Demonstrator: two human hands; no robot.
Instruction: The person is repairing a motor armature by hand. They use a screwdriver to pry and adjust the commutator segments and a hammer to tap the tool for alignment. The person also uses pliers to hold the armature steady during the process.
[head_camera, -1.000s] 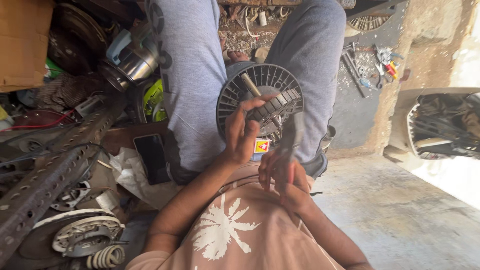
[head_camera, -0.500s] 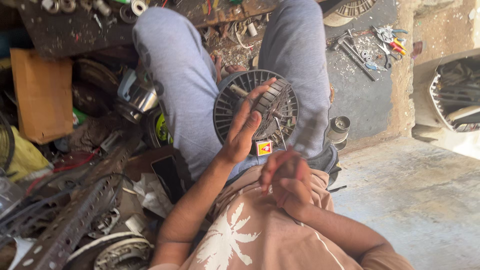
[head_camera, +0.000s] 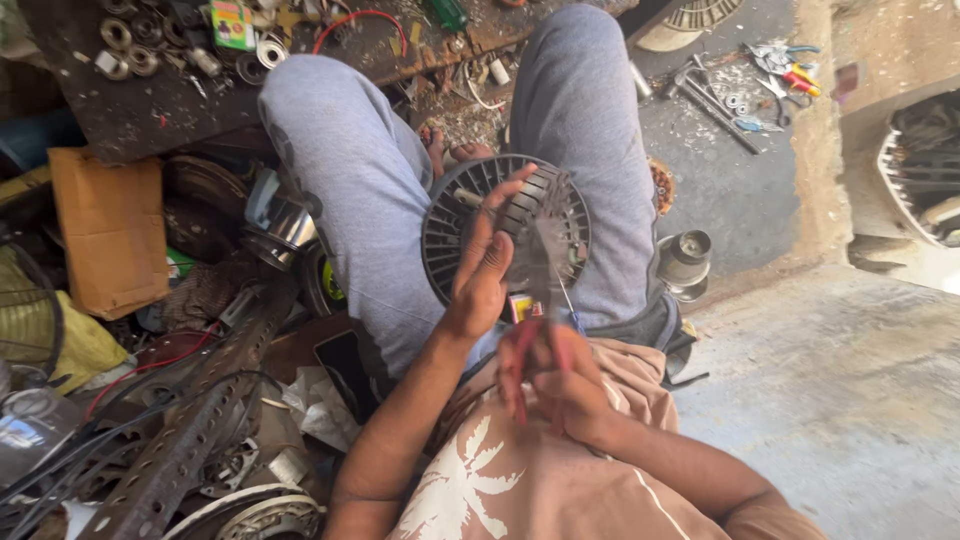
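Note:
I sit with a round grey fan motor housing (head_camera: 452, 225) resting between my knees on my lap. My left hand (head_camera: 483, 270) grips its inner stator core, fingers stretched over the top. My right hand (head_camera: 553, 385) is closed around the red handles of a pair of pliers (head_camera: 545, 262), whose dark jaws reach up onto the motor core. A small red and yellow box (head_camera: 524, 305) lies just under the housing, between my two hands.
A dark workboard (head_camera: 150, 110) with bearings and small parts lies beyond my knees. Scrap metal, wires, a perforated angle bar (head_camera: 190, 440) and a cardboard box (head_camera: 105, 230) crowd the left. Hand tools (head_camera: 775, 70) lie on the floor at right, a metal can (head_camera: 685, 260) by my thigh.
The view has shifted, showing more of the workboard and floor. My left hand stays on the motor core; my right hand with the pliers has kept close below it.

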